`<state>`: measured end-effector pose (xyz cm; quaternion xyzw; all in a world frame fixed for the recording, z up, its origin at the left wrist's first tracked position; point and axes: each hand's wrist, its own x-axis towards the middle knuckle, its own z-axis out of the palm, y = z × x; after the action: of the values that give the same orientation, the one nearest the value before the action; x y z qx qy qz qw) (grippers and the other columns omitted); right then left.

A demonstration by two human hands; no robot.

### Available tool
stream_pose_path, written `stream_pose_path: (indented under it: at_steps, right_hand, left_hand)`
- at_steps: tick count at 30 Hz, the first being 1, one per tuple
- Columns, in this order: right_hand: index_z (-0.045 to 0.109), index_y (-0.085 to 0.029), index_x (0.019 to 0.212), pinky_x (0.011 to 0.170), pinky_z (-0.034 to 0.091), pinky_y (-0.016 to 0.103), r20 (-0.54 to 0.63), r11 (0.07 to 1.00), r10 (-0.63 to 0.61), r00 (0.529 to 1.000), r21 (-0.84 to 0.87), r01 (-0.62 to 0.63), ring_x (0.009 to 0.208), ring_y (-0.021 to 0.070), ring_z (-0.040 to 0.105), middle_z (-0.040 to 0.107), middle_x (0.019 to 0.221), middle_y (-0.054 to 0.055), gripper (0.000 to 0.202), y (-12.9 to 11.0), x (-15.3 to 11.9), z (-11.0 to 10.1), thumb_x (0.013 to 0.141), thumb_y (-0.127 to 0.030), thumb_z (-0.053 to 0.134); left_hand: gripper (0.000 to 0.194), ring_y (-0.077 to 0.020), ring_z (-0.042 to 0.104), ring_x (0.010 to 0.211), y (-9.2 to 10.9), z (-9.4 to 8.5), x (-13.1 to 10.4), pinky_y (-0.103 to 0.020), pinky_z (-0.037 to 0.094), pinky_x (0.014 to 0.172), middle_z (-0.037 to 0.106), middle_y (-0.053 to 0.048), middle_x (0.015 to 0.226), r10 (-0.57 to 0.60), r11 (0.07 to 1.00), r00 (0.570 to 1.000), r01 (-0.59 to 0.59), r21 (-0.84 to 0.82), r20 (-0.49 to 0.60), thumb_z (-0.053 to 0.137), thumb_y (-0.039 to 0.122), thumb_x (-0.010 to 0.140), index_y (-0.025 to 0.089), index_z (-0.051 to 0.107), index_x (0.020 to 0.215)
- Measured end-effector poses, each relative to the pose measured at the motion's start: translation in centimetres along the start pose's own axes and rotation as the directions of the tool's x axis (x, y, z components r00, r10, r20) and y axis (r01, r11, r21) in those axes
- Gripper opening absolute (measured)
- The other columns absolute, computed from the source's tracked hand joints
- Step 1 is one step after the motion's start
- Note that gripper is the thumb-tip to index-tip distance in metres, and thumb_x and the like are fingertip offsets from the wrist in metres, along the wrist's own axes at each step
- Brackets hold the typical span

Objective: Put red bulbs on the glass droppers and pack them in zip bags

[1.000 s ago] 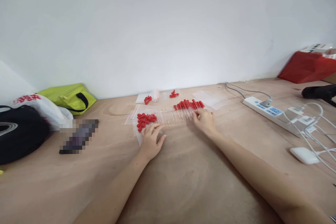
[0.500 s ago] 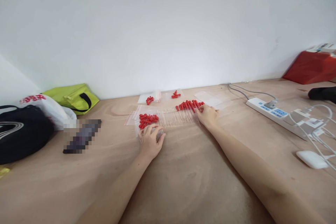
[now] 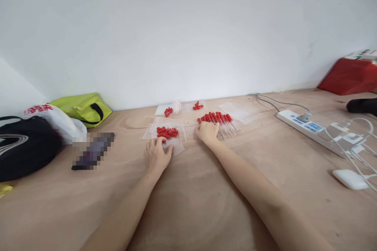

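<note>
many red-tipped sticks (image 3: 221,119) lie beyond and beside the right hand (image 3: 207,131), whose grip i cannot tell; loose red pieces (image 3: 167,132) sit just past the left hand (image 3: 157,156), thumb and fingers apart.

Red pieces (image 3: 167,133), pale sticks (image 3: 232,128), brown wood-grained counter (image 3: 188,204), lime-green bag (image 3: 77,106), black bag (image 3: 32,160) with whitish stripes (image 3: 13,140), white-and-blue power strip (image 3: 304,126)

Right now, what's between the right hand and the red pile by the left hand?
Head view: pale sticks lie between the right hand and that pile.
</note>
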<state>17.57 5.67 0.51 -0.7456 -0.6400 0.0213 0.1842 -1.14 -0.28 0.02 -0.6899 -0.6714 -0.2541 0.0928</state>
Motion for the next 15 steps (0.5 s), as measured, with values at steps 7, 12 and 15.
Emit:
stream_pose_path:
  at_steps: [7,12,15]
  right_hand:
    - [0.066,-0.011,0.076,0.078,0.021,0.040,0.064,0.997,-0.006,0.998,-0.076,0.011,0.078,0.0250,0.058,0.065,0.078,0.017,0.023,-0.5,0.6,0.7,0.075,-0.014,0.044]
    - [0.062,-0.007,0.085,0.076,0.022,0.039,-0.064,0.996,-0.054,0.996,-0.079,0.049,0.082,0.0269,0.054,0.063,0.081,0.019,0.025,-0.2,-0.5,0.4,0.079,-0.017,0.039]
    - [0.058,-0.009,0.086,0.075,0.023,0.039,-0.201,0.990,-0.140,0.970,-0.014,0.140,0.084,0.0268,0.052,0.062,0.084,0.017,0.028,1.4,-1.9,-0.2,0.083,-0.027,0.036]
  left_hand:
    - [0.016,-0.0249,0.047,0.084,-0.8,0.3,0.4,-0.038,0.042,0.075,0.045,-0.007,0.086,-0.005,0.999,0.999,0.003,-0.045,-0.041,0.057,0.026,0.071,0.019,0.054,0.085]
    - [0.018,-0.0227,0.050,0.082,-1.5,1.1,0.6,-0.037,0.044,0.075,0.042,-0.006,0.084,-0.029,0.989,0.998,0.019,-0.150,-0.063,0.046,0.008,0.073,0.020,0.053,0.085]
    - [0.026,-0.0232,0.050,0.085,-1.7,1.1,0.6,-0.038,0.045,0.076,0.043,-0.007,0.086,-0.061,0.982,0.995,0.045,-0.186,-0.080,0.043,0.004,0.072,0.020,0.051,0.090]
